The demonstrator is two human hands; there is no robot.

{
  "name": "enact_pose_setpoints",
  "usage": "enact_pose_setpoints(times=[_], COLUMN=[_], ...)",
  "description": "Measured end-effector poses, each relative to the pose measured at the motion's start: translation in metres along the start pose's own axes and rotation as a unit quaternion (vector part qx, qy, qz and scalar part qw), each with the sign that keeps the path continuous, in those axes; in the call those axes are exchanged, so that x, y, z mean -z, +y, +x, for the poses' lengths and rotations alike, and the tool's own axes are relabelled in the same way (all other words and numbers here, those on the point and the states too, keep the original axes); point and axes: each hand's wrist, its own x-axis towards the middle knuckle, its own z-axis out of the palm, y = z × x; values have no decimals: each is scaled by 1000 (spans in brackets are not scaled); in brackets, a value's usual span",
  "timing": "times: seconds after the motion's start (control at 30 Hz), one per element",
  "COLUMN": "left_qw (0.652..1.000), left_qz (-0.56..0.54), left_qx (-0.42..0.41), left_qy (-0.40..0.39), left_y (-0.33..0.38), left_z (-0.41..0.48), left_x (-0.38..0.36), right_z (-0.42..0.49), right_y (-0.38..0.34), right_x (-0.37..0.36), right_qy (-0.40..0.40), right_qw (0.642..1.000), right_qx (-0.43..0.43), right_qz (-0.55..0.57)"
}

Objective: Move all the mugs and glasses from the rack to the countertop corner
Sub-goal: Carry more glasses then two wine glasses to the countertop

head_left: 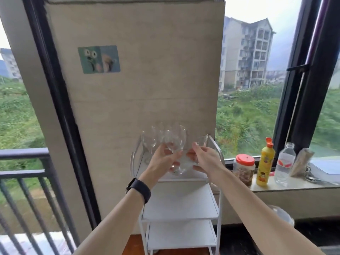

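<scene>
A white three-shelf rack [181,203] stands against the wall. Several clear wine glasses are gathered over its top shelf. My left hand [162,161] grips the stem of a wine glass [175,139] that is lifted and tilted. My right hand [205,158] grips the base of a small clear glass [202,140] at the rack's right side. Another wine glass [149,140] stands on the top shelf at the left, behind my left hand. The glasses overlap, so their exact outlines are hard to tell.
To the right runs a pale windowsill counter [294,184] with a red-lidded jar [243,169], a yellow squeeze bottle [265,161], a clear water bottle [284,163] and a paper bag [301,161]. A dark balcony railing [24,173] is at the left.
</scene>
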Motion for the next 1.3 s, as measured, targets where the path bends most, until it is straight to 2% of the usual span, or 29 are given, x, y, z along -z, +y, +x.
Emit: enact_pose_setpoints(times=[0.23, 0.53, 0.63, 0.8, 0.97, 1.1, 1.3], left_qw=[1000, 998, 996, 994, 991, 981, 947], left_qz=[11, 21, 15, 52, 61, 57, 22], left_qx=[-27, -66, -82, -96, -97, -88, -62], left_qy=[1, 10, 20, 0, -65, -161, -314], left_y=[-3, -15, -21, -30, -34, -36, -31], left_z=[-11, -40, -61, -106, -154, -198, -299], left_x=[7, 24, 18, -11, -80, -169, -322], right_z=[-10, -78, -112, -174, -235, -301, -433], right_y=[-5, 27, 40, 74, 117, 146, 180], right_x=[1, 8, 23, 62, 125, 196, 313], right_qy=[5, 27, 22, 27, 85, 168, 300], right_qw=[1000, 986, 987, 995, 995, 986, 953], right_qx=[-3, 129, 140, 95, 43, 13, -4], right_qz=[-15, -105, -81, -15, -6, -3, -25])
